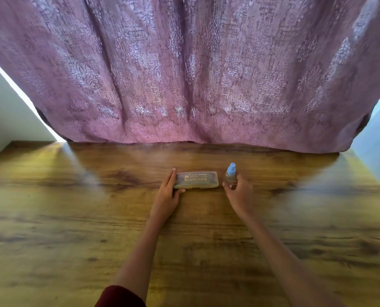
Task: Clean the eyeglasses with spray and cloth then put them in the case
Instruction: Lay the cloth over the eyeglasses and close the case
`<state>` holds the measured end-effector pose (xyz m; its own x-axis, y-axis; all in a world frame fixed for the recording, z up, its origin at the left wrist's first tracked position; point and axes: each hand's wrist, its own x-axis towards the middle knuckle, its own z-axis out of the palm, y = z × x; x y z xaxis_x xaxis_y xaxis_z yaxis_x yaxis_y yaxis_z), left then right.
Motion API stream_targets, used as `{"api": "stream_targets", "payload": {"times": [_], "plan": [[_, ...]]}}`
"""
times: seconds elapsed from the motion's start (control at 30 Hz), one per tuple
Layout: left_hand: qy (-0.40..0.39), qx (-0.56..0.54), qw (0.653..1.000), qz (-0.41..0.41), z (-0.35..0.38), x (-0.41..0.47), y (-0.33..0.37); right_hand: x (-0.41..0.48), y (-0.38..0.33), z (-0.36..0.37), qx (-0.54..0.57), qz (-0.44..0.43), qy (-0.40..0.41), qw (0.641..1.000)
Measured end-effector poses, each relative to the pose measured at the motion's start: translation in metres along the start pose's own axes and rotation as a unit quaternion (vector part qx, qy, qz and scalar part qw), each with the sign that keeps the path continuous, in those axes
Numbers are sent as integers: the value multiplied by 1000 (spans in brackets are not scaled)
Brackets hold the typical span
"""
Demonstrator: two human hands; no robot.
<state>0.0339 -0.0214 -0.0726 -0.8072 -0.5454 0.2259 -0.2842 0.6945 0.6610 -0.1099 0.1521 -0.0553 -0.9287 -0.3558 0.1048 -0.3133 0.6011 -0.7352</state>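
One bottle (230,176) stands within right hand (240,194) grip, beside case (196,180).

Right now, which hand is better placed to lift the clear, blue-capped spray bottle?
Right: the right hand curls round the spray bottle, while the left hand rests on the translucent plastic case.

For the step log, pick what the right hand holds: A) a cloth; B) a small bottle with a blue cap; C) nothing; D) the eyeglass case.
B: the right hand has its grip round the upright, blue-capped spray bottle, right of the case, whose left end the left hand touches.
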Motion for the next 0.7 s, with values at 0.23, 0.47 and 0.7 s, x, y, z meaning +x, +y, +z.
{"api": "stream_targets", "payload": {"times": [0.23, 0.47, 0.7], "plan": [[-15, -8, 1000, -26, 0, -1, 1, -3, 1, -6, -7, 8, -25, 1000], [-9, -5, 999, -42, 0, -2, 3, -24, 5, -14, -28, 4, -10, 1000], [71, 51, 995, -50, 6, -22, 13, -59, 8, 0, -140, -162, 10, 977]]}}
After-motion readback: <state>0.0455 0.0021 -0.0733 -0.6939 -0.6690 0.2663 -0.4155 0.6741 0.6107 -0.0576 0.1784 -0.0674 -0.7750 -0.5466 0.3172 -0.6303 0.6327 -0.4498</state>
